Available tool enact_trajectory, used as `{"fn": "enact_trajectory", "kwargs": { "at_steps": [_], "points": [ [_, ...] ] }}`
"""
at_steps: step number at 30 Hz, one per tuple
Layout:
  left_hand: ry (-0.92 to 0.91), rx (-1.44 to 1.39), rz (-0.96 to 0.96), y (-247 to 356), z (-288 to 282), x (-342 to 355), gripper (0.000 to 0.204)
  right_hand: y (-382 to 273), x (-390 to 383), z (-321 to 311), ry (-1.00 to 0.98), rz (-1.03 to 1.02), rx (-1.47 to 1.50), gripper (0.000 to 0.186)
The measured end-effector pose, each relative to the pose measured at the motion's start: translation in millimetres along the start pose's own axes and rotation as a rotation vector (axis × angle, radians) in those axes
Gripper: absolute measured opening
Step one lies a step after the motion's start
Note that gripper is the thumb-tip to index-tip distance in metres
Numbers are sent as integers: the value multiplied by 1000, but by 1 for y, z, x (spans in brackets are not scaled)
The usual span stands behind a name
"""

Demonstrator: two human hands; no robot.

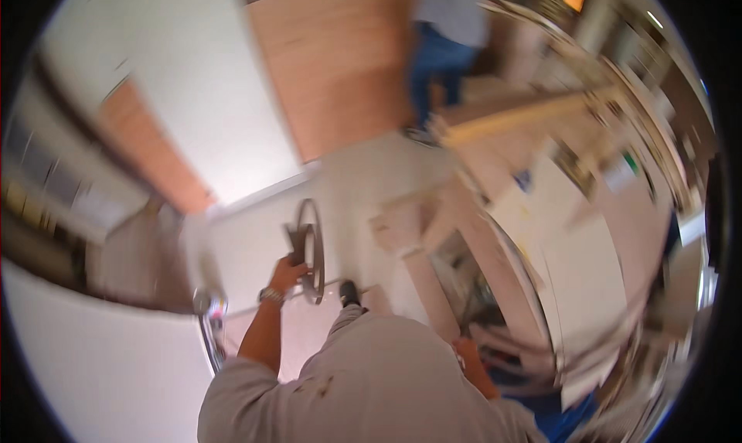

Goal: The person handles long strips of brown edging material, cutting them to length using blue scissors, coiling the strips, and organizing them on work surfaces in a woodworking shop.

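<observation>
Though nearly edge-on, ring [318, 254] lengthwise forward.

A slim, grey-brown ring [318, 259], open through its middle, is held in the left hand [287, 275]; it stands on edge, upright, and is seen nearly side-on as a narrow oval. Its curve rises well above the hand and drops a little below it, while a flat, angular piece [294, 240] of similar colour juts up just above the fingers, its join to the ring too blurred to tell.
</observation>
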State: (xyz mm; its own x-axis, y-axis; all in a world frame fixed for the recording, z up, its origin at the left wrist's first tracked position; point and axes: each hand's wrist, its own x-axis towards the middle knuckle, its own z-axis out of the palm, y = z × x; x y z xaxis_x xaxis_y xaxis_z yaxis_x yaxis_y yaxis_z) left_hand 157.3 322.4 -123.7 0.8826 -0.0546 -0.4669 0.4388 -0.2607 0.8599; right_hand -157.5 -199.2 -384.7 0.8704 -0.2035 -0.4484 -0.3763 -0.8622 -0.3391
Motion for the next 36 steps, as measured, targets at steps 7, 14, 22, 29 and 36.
{"fn": "enact_trajectory", "kwargs": {
  "at_steps": [7, 14, 22, 29, 36],
  "points": [
    [39, 759, -340, -245, -37, -6, 35, -90, 92, -67, -172, 183, -22, 33],
    [-327, 819, -382, -220, -74, -52, 23, -202, 170, -134, -53, 136, -4, 34],
    [73, 272, -646, -218, -120, 38, 24, -344, 222, -206, -193, -82, 206, 37],
    [217, 466, -404, -231, -129, 63, 32, -445, 218, -226, -387, 162, -105, 37],
    [61, 502, -580, -225, -130, 45, 33, -221, 381, -106, -278, -741, -835, 25]
  ]
}}
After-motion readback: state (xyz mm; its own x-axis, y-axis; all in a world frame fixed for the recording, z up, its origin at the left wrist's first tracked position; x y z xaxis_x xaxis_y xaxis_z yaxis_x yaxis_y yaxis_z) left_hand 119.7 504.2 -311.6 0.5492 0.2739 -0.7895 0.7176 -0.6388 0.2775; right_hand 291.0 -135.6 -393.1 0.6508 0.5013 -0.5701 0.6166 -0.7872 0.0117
